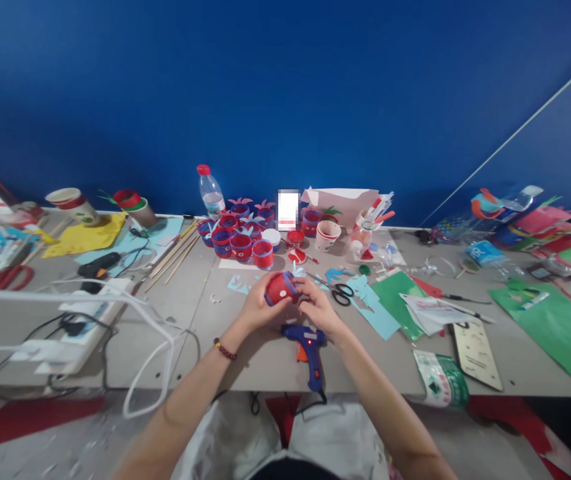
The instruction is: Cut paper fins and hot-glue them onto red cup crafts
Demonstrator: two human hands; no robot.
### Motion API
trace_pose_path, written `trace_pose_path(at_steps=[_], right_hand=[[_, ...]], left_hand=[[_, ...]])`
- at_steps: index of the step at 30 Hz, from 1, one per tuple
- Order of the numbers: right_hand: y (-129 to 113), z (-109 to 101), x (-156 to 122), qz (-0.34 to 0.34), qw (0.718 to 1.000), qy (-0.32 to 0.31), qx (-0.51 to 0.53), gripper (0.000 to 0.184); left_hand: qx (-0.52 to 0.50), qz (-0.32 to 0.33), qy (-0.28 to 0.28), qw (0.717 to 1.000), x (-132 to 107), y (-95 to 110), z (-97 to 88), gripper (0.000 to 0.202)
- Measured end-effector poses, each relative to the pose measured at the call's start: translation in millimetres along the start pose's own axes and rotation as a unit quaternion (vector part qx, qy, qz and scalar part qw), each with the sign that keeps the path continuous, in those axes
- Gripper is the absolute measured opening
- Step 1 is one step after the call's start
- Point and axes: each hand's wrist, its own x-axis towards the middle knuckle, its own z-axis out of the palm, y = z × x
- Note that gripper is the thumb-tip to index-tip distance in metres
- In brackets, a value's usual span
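A person is holding a red cup point(276, 285) in both hands just beyond a blue glue gun point(310, 337), the cup tipping onto its side above the table point(245, 373). The left hand point(256, 303) is gripping the cup, its fingers clamping around the wall and its thumb lying along the near side; a beaded bracelet point(225, 348) is circling the wrist. The right hand point(316, 303) is working at the cup's purple rim, its fingers bending close together; whether they are pinching the rim or only touching it, one cannot tell. A white dot is showing on the cup's side.

The glue gun is lying with its nozzle pointing left and a small red light glowing on its body. Farther beyond it, rows of decorated cups point(241, 247) are standing close together, a bottle point(212, 200) with a red cap rising behind them. Black scissors point(342, 294) are resting beyond the glue gun and to its right, blue paper point(376, 310) lying near them and a green sheet point(396, 300) farther right. Well to the left of the glue gun, a white power strip point(85, 327) is sitting among cables, while wooden sticks point(172, 257) are lying beyond it to the left.
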Motion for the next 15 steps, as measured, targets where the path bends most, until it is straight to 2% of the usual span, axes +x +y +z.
trace_pose_path(at_steps=[7,11,15], right_hand=[[-4.6,1.9,-0.8,0.025,0.997,0.014,0.065,0.019],[-10.9,-4.2,1.9,0.023,0.982,0.064,0.175,0.035],[-9.5,-15.8,4.4,0.04,0.942,0.054,0.329,0.045]], left_hand=[[-0.042,0.008,-0.041,0.998,-1.0,-9.9,-4.3,0.057],[-0.068,-0.043,0.024,0.996,2.4,-12.2,-8.8,0.058],[-0.13,-0.075,0.1,0.984,6.5,-16.2,-11.5,0.059]])
